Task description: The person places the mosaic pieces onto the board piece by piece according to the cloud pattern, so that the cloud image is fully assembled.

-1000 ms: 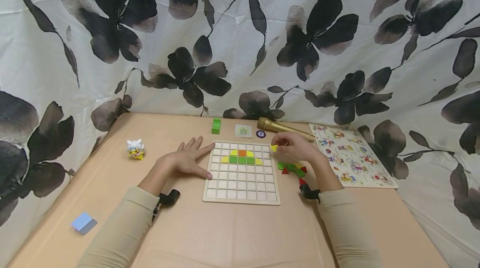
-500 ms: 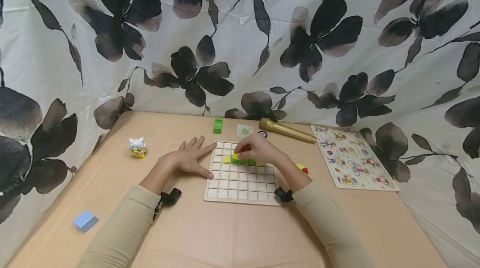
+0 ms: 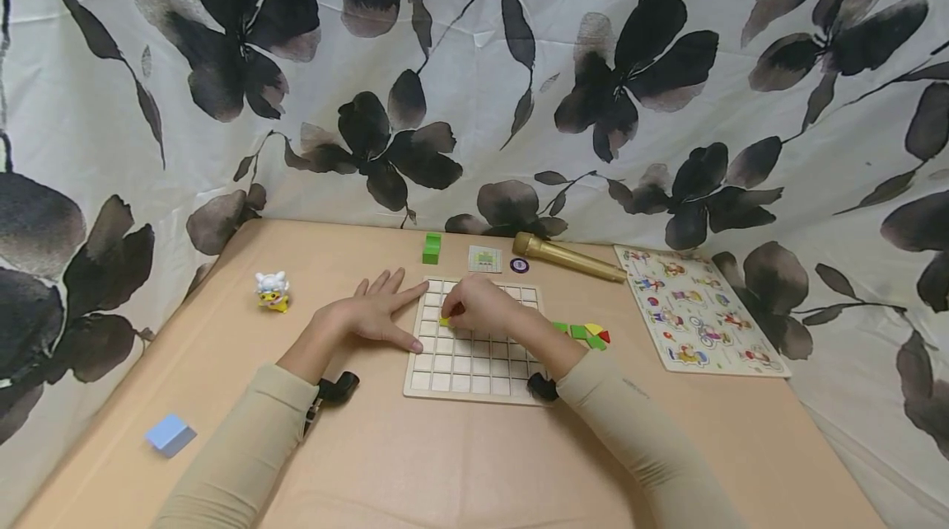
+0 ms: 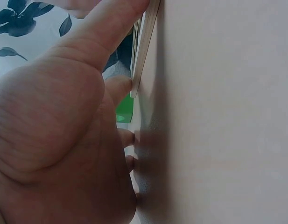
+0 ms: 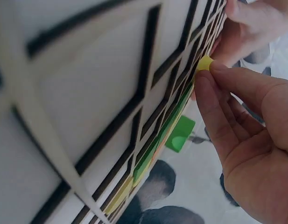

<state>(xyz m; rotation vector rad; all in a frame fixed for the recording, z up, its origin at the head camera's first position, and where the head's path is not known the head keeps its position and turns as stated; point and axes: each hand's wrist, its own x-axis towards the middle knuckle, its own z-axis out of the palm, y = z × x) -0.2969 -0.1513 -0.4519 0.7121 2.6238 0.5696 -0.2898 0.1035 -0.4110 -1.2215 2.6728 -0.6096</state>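
A wooden grid board (image 3: 461, 381) with square cells lies in the middle of the table. My right hand (image 3: 482, 306) reaches over its upper left part and pinches a small yellow tile (image 5: 205, 63) between thumb and finger, right at the grid. In the right wrist view, green tiles (image 5: 146, 163) and another yellow tile (image 5: 119, 196) sit in the cells; from the head this row is mostly hidden under the hand. My left hand (image 3: 371, 319) lies spread at the board's left side, thumb and index finger touching its edge.
Loose green, yellow and red tiles (image 3: 578, 331) lie right of the board. Behind it are green blocks (image 3: 432, 249), a pattern card (image 3: 485, 259), a round token (image 3: 520, 265) and a gold microphone (image 3: 567, 255). A picture board (image 3: 689, 306), toy figure (image 3: 273, 292) and blue block (image 3: 170, 435) lie farther out.
My right hand has moved left from the loose tiles across the board, carrying the yellow tile to the left end of the filled row. The left hand has stayed at the board's edge.
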